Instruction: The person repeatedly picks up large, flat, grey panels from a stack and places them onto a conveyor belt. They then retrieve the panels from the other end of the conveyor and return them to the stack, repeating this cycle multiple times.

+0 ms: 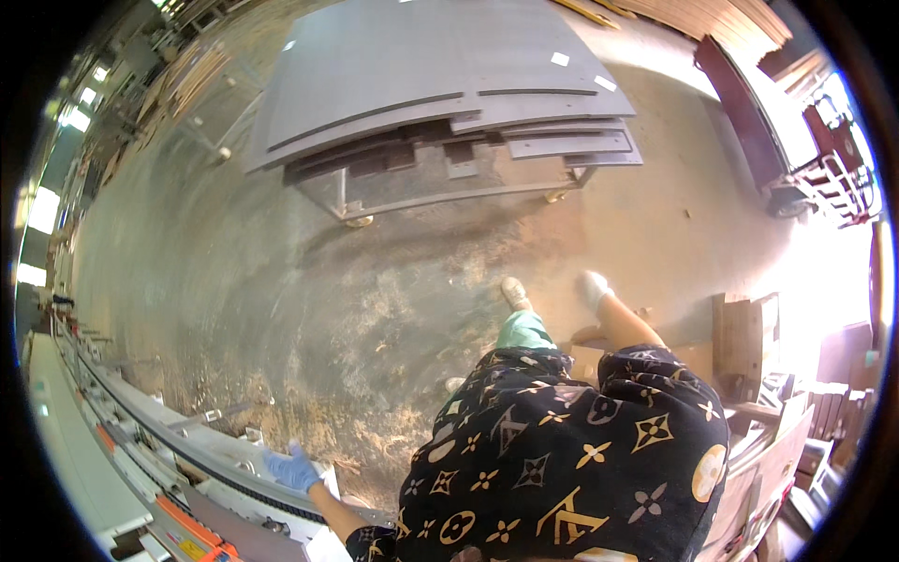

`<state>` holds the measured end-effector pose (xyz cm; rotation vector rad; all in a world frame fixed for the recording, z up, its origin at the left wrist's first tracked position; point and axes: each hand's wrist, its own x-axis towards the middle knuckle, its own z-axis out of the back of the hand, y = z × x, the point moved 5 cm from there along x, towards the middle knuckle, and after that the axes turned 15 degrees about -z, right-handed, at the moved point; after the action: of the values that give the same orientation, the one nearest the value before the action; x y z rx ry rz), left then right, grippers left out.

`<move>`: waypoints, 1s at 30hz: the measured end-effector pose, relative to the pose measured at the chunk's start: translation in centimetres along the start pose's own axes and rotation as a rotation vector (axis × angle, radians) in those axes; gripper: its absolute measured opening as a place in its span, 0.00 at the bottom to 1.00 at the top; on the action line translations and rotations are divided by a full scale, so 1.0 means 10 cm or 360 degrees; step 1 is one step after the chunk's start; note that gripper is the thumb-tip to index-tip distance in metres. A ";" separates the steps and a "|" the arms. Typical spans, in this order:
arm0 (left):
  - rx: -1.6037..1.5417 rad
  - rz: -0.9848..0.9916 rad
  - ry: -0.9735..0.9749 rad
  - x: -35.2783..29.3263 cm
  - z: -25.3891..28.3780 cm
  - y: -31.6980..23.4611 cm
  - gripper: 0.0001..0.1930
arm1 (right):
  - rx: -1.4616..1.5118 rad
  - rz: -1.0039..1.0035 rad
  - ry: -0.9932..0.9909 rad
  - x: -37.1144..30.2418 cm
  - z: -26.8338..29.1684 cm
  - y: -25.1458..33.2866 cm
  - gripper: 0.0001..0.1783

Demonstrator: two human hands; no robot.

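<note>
My left hand [294,468], in a pale blue glove, is at the lower left over the edge of a long machine [201,454]. Its fingers are spread and hold nothing I can see; whether they touch the machine I cannot tell. My right forearm reaches forward from a black patterned sleeve. At its end my right hand [594,287], in a pale glove, hangs above the floor, washed out by bright light, so its fingers do not show clearly. Ahead stands a wheeled metal cart [440,201] bearing stacked grey panels [421,56].
The machine's rail with orange parts [183,517] runs along the left. Wooden boards and cardboard [740,347] stand close on the right. A dark red panel [744,117] and a hand truck [824,192] are farther right. Dust and debris mark the concrete floor [356,309].
</note>
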<state>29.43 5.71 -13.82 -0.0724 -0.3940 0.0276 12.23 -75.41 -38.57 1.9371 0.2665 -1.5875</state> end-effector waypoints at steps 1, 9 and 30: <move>-0.0224 -0.0190 -0.0024 0.23 -0.08 -0.55 0.38 | 0.0013 0.0054 -0.0082 0.13 0.27 0.26 0.11; -0.0806 -0.0836 0.0194 1.36 -0.51 -4.43 0.42 | 0.0010 0.1061 -0.1164 -0.17 1.43 2.69 0.25; -0.0266 -0.1268 -0.0105 2.20 -1.01 -6.60 0.34 | -0.0836 0.0958 -0.1265 -0.60 0.60 3.51 0.33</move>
<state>54.42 -59.90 -9.69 -0.0758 -0.4687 -0.7913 23.89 -105.29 -21.93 0.7845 -0.2042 -1.5230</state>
